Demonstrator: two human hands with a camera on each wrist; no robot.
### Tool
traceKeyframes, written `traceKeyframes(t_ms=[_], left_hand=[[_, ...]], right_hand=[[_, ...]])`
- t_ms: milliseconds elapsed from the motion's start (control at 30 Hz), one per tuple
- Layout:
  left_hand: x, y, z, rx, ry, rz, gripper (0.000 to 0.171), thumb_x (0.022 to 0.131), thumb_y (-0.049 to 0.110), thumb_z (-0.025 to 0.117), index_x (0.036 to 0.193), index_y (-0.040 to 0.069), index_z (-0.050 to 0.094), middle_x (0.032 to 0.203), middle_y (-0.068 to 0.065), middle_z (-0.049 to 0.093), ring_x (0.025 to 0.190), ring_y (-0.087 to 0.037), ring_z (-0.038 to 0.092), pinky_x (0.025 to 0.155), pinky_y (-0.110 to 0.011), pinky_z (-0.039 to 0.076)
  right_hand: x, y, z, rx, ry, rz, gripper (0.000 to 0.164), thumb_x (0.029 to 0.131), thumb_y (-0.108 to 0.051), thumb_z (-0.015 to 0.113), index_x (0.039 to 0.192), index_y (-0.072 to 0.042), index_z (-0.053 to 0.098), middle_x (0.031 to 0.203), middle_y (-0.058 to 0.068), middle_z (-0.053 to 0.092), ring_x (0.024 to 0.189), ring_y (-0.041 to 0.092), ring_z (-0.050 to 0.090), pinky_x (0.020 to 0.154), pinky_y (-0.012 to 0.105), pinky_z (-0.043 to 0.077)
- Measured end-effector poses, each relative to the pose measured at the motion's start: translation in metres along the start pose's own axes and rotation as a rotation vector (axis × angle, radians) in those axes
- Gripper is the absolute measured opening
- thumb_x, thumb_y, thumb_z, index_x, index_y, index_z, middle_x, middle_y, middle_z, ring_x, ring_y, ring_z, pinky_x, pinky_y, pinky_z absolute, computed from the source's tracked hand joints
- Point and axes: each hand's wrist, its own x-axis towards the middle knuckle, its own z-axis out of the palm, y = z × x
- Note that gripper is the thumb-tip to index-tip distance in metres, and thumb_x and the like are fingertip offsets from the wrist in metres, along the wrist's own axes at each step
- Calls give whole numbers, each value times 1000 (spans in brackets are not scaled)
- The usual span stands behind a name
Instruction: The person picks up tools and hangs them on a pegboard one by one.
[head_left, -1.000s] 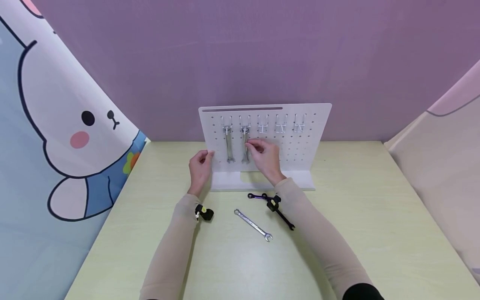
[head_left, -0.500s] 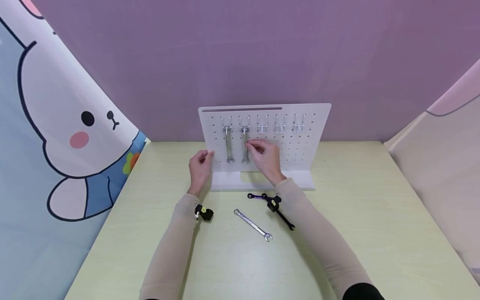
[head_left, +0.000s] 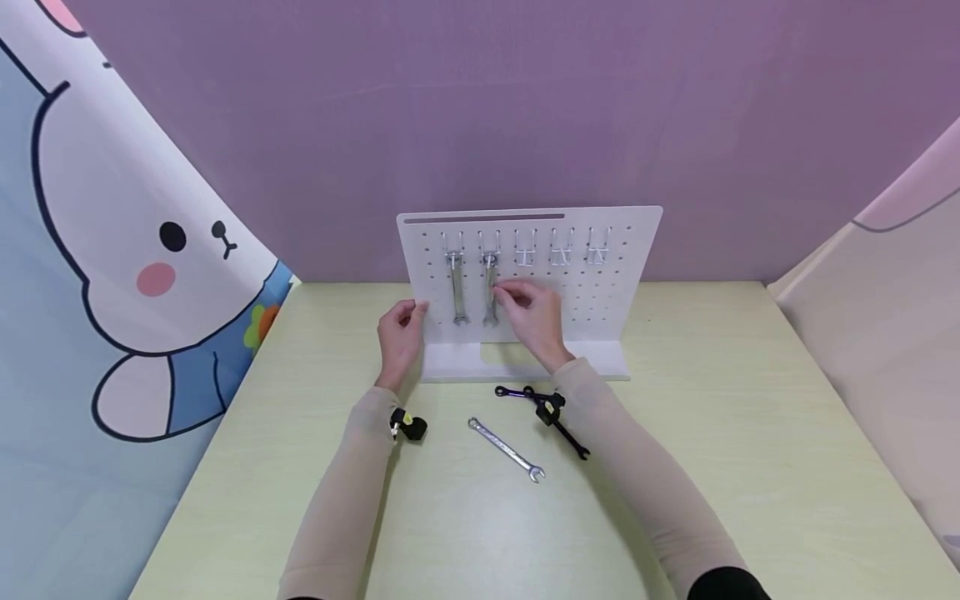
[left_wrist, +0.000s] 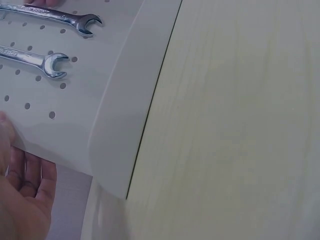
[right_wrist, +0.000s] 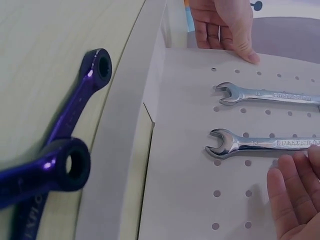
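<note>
A white pegboard [head_left: 630,242] stands upright on its base at the back of the table. My left hand [head_left: 401,342] grips its left edge, thumb on the front face and fingers behind, as the right wrist view shows. Two silver combination wrenches hang from hooks, open ends down: one wrench [head_left: 458,292] on the leftmost hook, the other wrench [right_wrist: 265,144] on the second. Thumb and forefinger of my right hand [head_left: 534,317] pinch that second wrench at mid-shaft, while the remaining fingers stay loosely extended beside it over the board.
In front of the board lies a third silver wrench [head_left: 506,450], slanting across the table. Right of it, two dark purplish wrenches cross, one wrench [head_left: 570,442] partly beneath my right wrist camera. Three bare hooks [head_left: 562,254] line the board's right half. A purple backdrop [head_left: 525,108] rises behind.
Almost nothing differs. Both hands keep their places at the board, and the hanging wrenches look the same.
</note>
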Motion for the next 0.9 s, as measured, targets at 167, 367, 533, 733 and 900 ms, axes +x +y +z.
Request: traceKeyframes(t_ms=[167,367,533,733,900], left_hand=[[0,0,1,5,1,-1,26,105,26,70,112,2,76,99,-12,72,85,-16,57,72,-22,45],[-1,0,1,0,2,7,24,105,25,70,110,2,76,98,-12,72,85,-17,57,72,-24,45],[-1,1,1,5,3,9,25,105,26,70,111,2,76,98,-12,71,85,-17,57,72,-23,45],[-1,1,1,-1,5,6,25,105,25,70,111,2,76,98,-11,72,84,-16,57,72,-23,45],[-1,0,0,1,10,29,26,105,25,70,110,0,77,96,-12,72,82,-15,57,70,-21,45]], right_hand=[[-4,-1,-2,5,-14,42,16,100,-16,75,109,-5,80,101,13,81,84,20,72,73,20,56],[-13,-4,-5,0,-40,78,16,100,-18,75,108,-6,81,97,11,81,82,21,71,72,21,55],[-22,-8,-7,12,-75,117,16,100,-19,76,109,-8,81,96,11,80,82,22,71,70,21,54],[-30,-11,-9,51,-124,147,18,101,-18,74,111,-4,80,100,18,79,86,36,74,68,20,55],[-39,-15,-12,57,-174,161,20,102,-19,73,112,-3,79,103,19,79,89,44,75,68,21,57]])
